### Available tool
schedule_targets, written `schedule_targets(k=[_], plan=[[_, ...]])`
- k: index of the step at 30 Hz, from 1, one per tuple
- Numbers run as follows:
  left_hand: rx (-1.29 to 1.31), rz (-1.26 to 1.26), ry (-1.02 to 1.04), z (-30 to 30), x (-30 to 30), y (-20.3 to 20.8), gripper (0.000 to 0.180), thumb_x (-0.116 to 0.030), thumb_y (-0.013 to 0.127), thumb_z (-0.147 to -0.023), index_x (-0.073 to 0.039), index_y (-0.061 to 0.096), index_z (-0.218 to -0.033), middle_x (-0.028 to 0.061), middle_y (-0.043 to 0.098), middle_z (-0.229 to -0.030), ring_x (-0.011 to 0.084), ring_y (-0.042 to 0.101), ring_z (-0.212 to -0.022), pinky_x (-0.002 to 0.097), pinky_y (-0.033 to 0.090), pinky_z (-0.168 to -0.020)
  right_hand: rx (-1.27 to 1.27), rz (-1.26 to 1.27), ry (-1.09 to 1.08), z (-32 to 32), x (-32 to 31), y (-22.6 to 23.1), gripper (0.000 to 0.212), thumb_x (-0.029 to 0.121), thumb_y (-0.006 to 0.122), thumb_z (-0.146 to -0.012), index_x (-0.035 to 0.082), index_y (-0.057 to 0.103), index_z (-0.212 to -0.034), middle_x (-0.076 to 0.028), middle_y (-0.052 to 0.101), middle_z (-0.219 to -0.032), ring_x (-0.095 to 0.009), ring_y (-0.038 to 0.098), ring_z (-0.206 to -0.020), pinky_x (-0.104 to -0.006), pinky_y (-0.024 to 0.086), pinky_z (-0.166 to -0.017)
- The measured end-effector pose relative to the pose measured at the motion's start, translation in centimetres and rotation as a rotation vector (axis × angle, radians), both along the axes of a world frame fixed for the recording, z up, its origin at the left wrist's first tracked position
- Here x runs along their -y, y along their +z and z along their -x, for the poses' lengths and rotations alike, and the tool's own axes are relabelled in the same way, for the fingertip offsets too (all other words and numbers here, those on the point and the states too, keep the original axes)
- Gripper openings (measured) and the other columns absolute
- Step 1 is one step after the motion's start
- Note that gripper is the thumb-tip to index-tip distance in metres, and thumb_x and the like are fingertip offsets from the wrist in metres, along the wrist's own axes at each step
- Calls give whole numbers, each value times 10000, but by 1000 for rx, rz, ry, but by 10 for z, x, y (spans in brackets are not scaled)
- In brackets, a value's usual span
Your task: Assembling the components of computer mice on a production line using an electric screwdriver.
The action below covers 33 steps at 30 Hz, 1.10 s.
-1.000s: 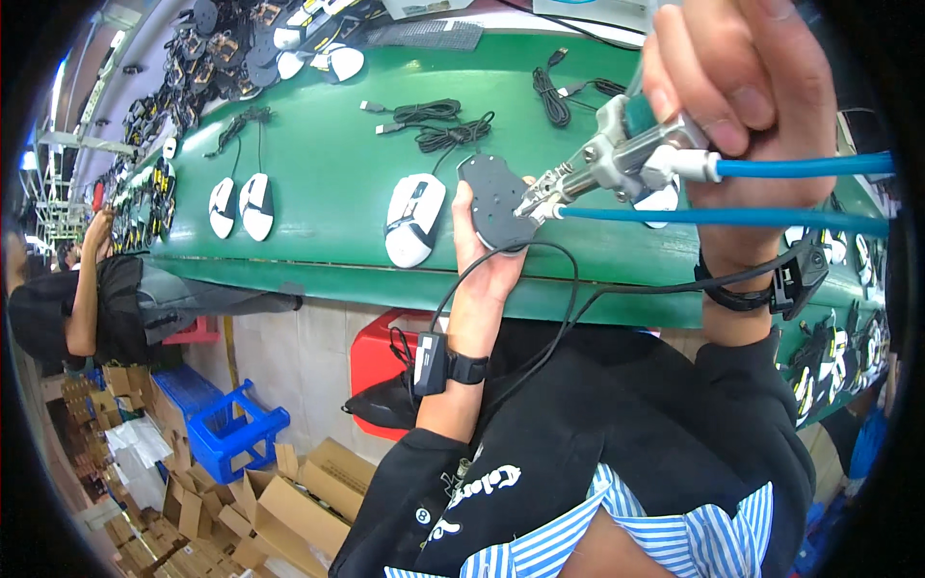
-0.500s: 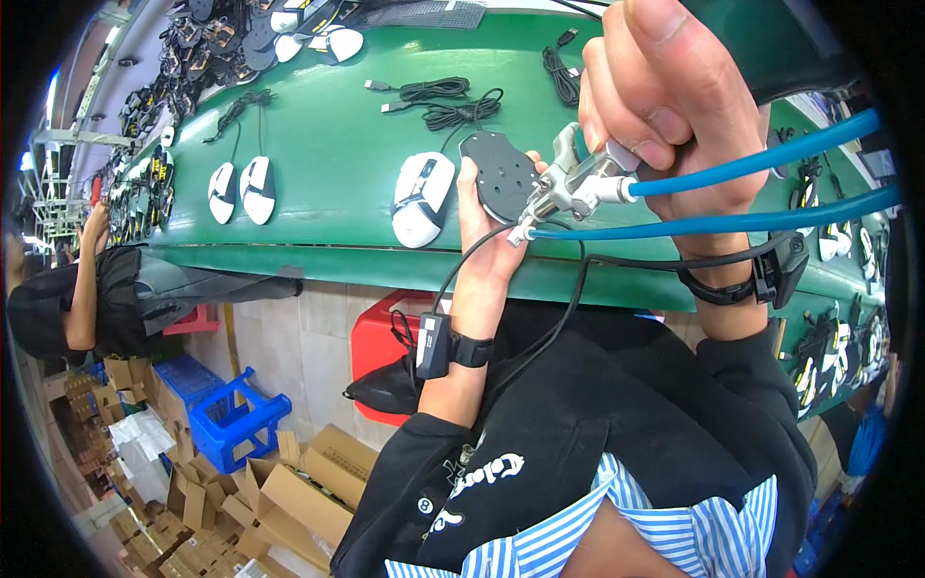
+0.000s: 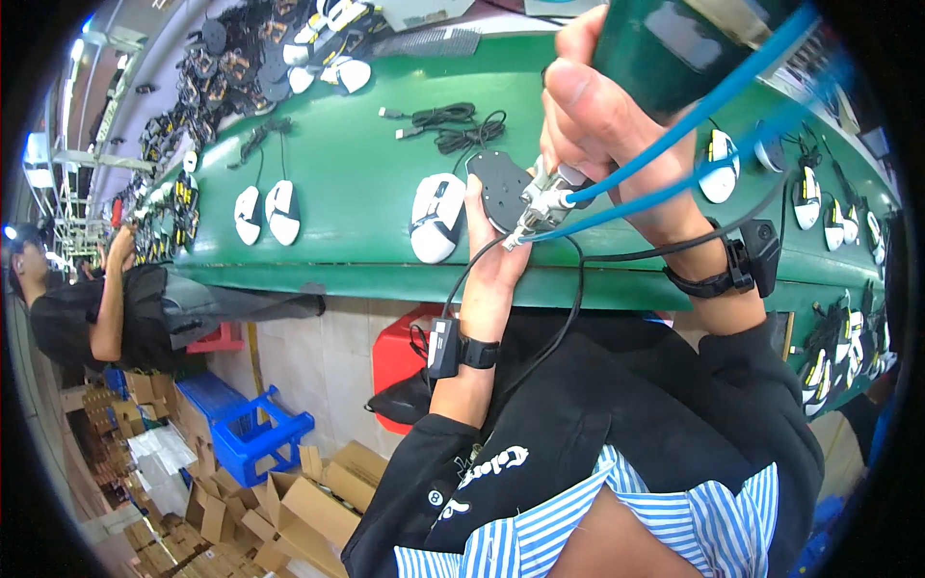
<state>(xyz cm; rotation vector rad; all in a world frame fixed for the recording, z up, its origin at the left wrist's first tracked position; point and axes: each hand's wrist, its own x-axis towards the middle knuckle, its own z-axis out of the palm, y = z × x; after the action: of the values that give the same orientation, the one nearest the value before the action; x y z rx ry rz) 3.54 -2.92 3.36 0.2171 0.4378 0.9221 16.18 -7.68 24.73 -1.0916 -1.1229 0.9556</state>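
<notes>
My left hand (image 3: 496, 258) supports a flat black mouse shell part (image 3: 496, 188) with small holes, lying across the palm and fingers. Over it my right hand (image 3: 612, 140) is closed round a metal spray gun (image 3: 547, 204) with two blue hoses (image 3: 674, 149). The gun's head covers the right part of the shell. A dark green glossy container (image 3: 674, 58) rises at the top, against the right fingers; how it joins the gun is hidden. Just left of my left hand lies a white and black mouse (image 3: 436, 218).
Two more mice (image 3: 265, 214) lie on the green bench (image 3: 337, 173), with coiled black cables (image 3: 453, 125) beyond. Several mice (image 3: 809, 197) are at the right, and dark parts (image 3: 231, 67) heap up far left. A co-worker (image 3: 116, 299) sits left, near blue stools (image 3: 255, 438) and cardboard boxes (image 3: 318, 501).
My right hand has shifted left and tilted the spray gun, and more of the green container shows. The gun's head stays over the shell. The whole view has moved slightly.
</notes>
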Motion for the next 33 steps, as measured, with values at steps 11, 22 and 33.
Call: schedule_targets(k=[11, 22, 33], plan=[[-1872, -1624, 131, 20, -36, 52, 815, -383, 728, -809, 34, 364, -1406, 314, 369, -1380, 458, 384, -1257, 508, 330, -1055, 78, -398, -182, -43, 24, 29, 201, 137, 659, -866, 0, 555, -970, -13, 560, -629, -85, 562, -530, -211, 429, -478], [-2008, -1799, -559, 88, -68, 7, 891, -431, 811, -689, -30, 408, -1375, 246, 498, -1292, 482, 512, -1061, 531, 458, -888, 125, -554, -154, -24, -32, -35, 552, 116, 751, -742, 27, 525, -1237, -168, 529, -1188, -315, 590, -1045, -379, 495, -893], [-2011, -1512, -882, 93, -90, -1, 1061, -463, 805, -647, 32, 260, -1410, 383, 439, -1210, 553, 460, -1126, 538, 422, -969, 140, -581, -269, -36, -55, -43, 489, 45, 751, -676, 15, 576, -1133, -157, 559, -1156, -347, 599, -1028, -386, 489, -894]])
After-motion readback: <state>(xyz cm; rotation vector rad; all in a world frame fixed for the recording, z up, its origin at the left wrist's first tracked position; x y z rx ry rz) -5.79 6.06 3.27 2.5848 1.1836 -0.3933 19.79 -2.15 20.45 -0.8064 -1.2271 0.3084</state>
